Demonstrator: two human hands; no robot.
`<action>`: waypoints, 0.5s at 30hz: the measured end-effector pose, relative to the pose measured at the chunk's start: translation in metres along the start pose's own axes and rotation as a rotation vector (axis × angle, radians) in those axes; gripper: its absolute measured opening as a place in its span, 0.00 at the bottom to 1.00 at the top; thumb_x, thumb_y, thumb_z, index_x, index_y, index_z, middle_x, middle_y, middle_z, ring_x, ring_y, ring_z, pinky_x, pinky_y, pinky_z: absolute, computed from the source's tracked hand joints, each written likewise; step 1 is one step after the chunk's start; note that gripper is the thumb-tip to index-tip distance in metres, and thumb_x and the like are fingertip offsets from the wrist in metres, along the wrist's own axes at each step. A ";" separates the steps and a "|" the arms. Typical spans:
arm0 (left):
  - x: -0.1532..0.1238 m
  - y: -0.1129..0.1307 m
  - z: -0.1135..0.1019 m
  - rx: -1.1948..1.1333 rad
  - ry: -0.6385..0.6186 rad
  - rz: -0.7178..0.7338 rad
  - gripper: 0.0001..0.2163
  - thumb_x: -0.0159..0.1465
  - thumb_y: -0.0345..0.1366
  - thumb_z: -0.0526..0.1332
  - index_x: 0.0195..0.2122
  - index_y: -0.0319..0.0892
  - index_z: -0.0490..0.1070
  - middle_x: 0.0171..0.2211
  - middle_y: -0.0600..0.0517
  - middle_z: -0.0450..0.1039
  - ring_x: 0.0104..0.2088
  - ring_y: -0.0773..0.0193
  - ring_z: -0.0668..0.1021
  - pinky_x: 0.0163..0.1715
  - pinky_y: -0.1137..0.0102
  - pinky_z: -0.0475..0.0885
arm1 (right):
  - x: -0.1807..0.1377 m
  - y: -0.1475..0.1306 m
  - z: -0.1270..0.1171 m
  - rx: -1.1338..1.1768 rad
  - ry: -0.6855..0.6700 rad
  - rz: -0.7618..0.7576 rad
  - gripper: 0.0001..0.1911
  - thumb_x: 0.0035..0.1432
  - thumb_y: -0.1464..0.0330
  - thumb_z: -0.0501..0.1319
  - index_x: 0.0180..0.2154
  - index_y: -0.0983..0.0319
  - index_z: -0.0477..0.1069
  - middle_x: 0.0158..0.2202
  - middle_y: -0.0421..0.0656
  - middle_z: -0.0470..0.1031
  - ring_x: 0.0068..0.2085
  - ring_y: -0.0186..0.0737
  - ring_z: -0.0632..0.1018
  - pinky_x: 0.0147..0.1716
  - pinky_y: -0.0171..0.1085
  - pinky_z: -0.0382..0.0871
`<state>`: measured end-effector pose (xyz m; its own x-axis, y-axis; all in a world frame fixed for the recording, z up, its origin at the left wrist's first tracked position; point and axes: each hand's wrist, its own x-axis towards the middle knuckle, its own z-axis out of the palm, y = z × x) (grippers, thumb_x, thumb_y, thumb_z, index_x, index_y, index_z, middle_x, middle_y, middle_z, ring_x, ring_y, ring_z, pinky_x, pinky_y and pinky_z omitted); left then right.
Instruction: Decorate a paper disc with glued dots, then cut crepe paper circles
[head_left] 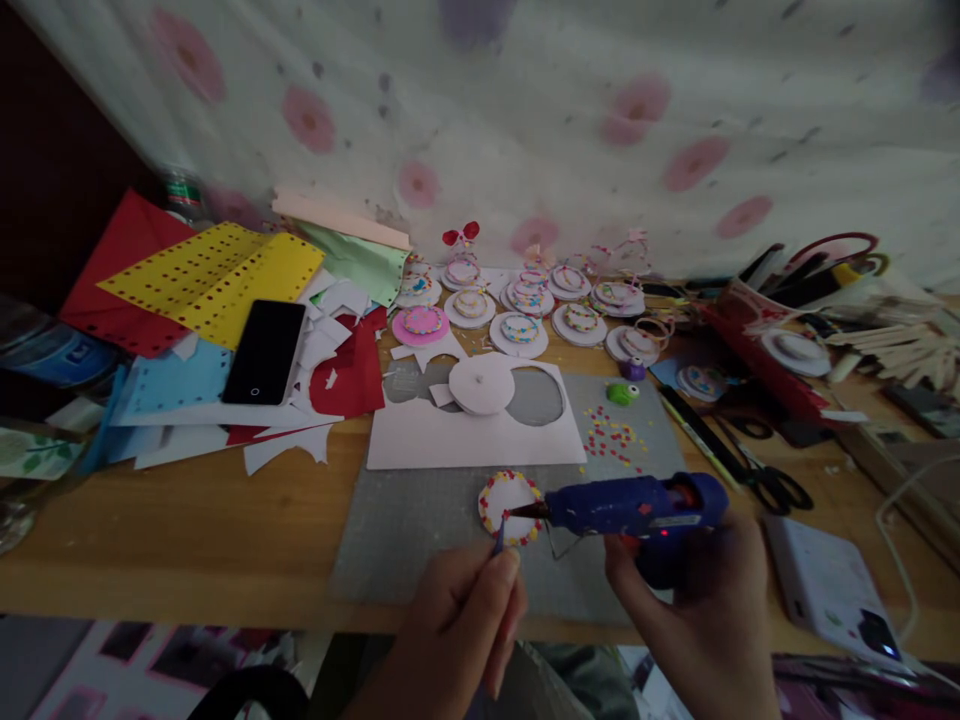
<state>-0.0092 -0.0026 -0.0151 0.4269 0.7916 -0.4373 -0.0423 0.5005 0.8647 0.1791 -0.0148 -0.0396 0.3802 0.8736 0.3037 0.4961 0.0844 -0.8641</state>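
My right hand (pixel 694 600) is wrapped round the handle of a blue hot glue gun (pixel 615 505), whose nozzle points left. A thin tool, apparently tweezers (pixel 499 540), is pinched in my left hand (pixel 476 610). Its tip meets the nozzle at a tiny red piece over a white paper disc (pixel 499 508). Red and yellow bits ring the disc's edge, and it lies on the grey cutting mat (pixel 405 540). Loose red and yellow bits (pixel 611 435) are scattered on the mat, right of a white sheet (pixel 472 445) with round cut-outs.
Several decorated paper hats (pixel 517 335) stand behind the mat. Coloured paper and a black phone (pixel 265 352) lie on the left. Scissors (pixel 761 475), a utility knife (pixel 701 435), a white power bank (pixel 832 580) with a cable and a tool holder (pixel 757 305) are on the right.
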 end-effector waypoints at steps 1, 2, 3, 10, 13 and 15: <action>0.000 0.001 0.000 0.006 0.003 0.002 0.28 0.59 0.66 0.50 0.18 0.45 0.57 0.10 0.61 0.51 0.12 0.73 0.55 0.15 0.74 0.51 | 0.000 -0.001 0.001 0.000 0.006 -0.001 0.21 0.49 0.70 0.68 0.42 0.57 0.60 0.33 0.39 0.68 0.29 0.35 0.73 0.22 0.30 0.70; 0.000 0.002 0.000 0.009 0.005 0.000 0.28 0.59 0.65 0.50 0.18 0.45 0.57 0.10 0.61 0.51 0.12 0.73 0.55 0.15 0.73 0.51 | -0.001 -0.002 0.001 -0.002 0.013 0.008 0.21 0.49 0.69 0.68 0.41 0.57 0.60 0.33 0.39 0.68 0.29 0.35 0.73 0.22 0.30 0.69; 0.001 0.002 0.000 0.011 0.011 -0.004 0.28 0.59 0.66 0.50 0.17 0.45 0.57 0.11 0.61 0.51 0.12 0.73 0.55 0.15 0.73 0.51 | -0.001 -0.002 0.001 -0.007 0.019 0.025 0.20 0.49 0.69 0.68 0.41 0.57 0.60 0.33 0.39 0.67 0.29 0.35 0.73 0.22 0.30 0.69; 0.000 0.006 -0.001 0.001 -0.005 -0.016 0.28 0.60 0.64 0.51 0.17 0.46 0.56 0.10 0.61 0.51 0.13 0.72 0.55 0.16 0.72 0.52 | -0.001 0.003 -0.001 -0.019 0.007 0.030 0.22 0.48 0.69 0.69 0.40 0.57 0.60 0.32 0.39 0.68 0.28 0.36 0.73 0.21 0.31 0.69; -0.001 0.005 -0.001 -0.002 -0.003 -0.015 0.27 0.60 0.64 0.51 0.18 0.46 0.56 0.11 0.61 0.52 0.13 0.72 0.55 0.16 0.73 0.53 | -0.001 0.004 -0.002 -0.031 0.010 0.009 0.22 0.48 0.69 0.69 0.40 0.58 0.60 0.32 0.39 0.68 0.28 0.36 0.73 0.21 0.31 0.69; -0.001 0.005 -0.001 -0.001 0.001 -0.017 0.27 0.60 0.64 0.51 0.17 0.46 0.56 0.10 0.61 0.52 0.13 0.72 0.55 0.16 0.73 0.53 | -0.001 0.003 -0.001 -0.040 0.013 0.007 0.22 0.48 0.68 0.69 0.40 0.58 0.60 0.31 0.39 0.68 0.27 0.36 0.73 0.20 0.31 0.69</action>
<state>-0.0108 -0.0004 -0.0108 0.4269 0.7834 -0.4517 -0.0359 0.5137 0.8572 0.1817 -0.0159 -0.0423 0.3941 0.8676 0.3033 0.5245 0.0587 -0.8494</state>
